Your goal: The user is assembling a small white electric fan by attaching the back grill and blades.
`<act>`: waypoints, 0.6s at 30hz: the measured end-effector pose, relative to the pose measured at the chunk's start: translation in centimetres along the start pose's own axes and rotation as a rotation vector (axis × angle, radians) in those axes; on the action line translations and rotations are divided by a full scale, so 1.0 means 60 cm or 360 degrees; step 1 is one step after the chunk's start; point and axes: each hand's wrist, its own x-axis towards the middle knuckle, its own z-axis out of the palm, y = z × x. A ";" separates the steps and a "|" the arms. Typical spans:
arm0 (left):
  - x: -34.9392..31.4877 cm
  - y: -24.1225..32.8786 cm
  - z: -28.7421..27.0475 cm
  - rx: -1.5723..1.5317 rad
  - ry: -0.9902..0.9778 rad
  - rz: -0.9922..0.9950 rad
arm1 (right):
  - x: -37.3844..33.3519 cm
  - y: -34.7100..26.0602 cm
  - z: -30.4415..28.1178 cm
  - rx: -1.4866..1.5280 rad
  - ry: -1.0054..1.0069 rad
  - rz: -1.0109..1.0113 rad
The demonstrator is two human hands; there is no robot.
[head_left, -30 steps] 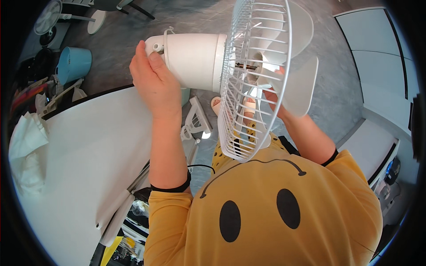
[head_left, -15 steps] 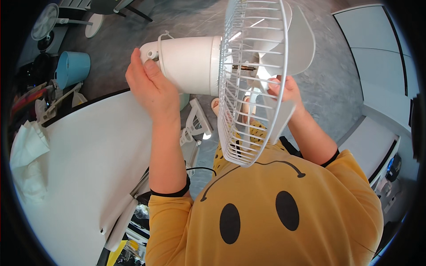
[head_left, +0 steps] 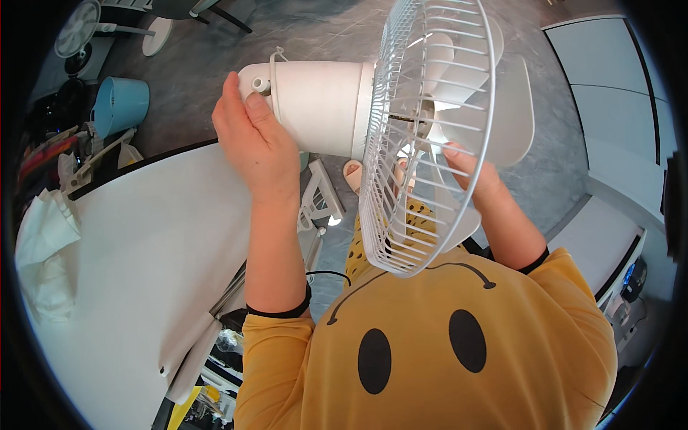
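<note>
We see a white table [head_left: 129, 236] filling the lower left of the frame, with a crumpled white cloth [head_left: 43, 251] lying on its left edge. Across the bottom spreads our yellow shirt [head_left: 444, 344] with its smiling face. In the upper middle we hold up a white fan [head_left: 358, 107], its motor housing [head_left: 322, 107] pointing left and its wire grille [head_left: 423, 129] turned toward the right. Behind the grille sit the pale blades [head_left: 502, 107]. Our left hand [head_left: 254, 140] wraps around the rear of the housing, fingers curled over it. Our right hand [head_left: 469, 172] reaches behind the grille at the right, fingertips touching a blade; how tightly it closes we cannot tell. A blue bucket [head_left: 118, 104] stands on the floor at upper left.
</note>
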 end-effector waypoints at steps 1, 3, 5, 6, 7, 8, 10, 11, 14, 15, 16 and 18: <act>0.000 -0.001 0.000 0.0002 0.0008 0.0001 | -0.004 -0.011 0.007 0.0145 -0.0014 0.0172; -0.003 -0.007 0.001 0.0008 0.0008 0.0004 | -0.007 -0.032 0.027 0.0263 -0.0014 0.0254; -0.002 -0.005 0.001 0.0004 0.0009 0.0011 | -0.007 -0.036 0.042 0.0376 -0.0007 0.0326; -0.002 -0.003 0.000 -0.0003 0.0004 0.0010 | -0.005 -0.033 0.046 0.0347 0.0001 0.0278; -0.002 -0.002 -0.001 -0.0006 0.0002 0.0007 | -0.004 -0.030 0.048 0.0318 0.0005 0.0231; -0.001 -0.001 -0.002 -0.0006 0.0004 0.0007 | -0.001 -0.027 0.047 0.0461 0.0020 0.0283; -0.001 -0.001 -0.002 0.0020 -0.0001 0.0034 | -0.003 -0.023 0.031 0.0389 0.0037 0.0303; -0.001 -0.001 -0.003 0.0022 0.0001 0.0032 | -0.003 -0.023 0.027 0.0316 0.0054 0.0323; -0.001 -0.003 0.000 0.0030 0.0000 0.0046 | -0.016 -0.042 0.043 0.0271 0.0076 0.0251; -0.001 -0.004 0.001 0.0032 -0.0005 0.0059 | -0.016 -0.036 0.038 0.0269 0.0076 0.0254; -0.001 -0.003 0.000 0.0034 -0.0009 0.0072 | -0.015 -0.025 0.028 0.0197 0.0045 0.0176; 0.000 -0.001 -0.002 0.0037 -0.0006 0.0060 | -0.014 -0.016 0.017 0.0152 0.0001 0.0099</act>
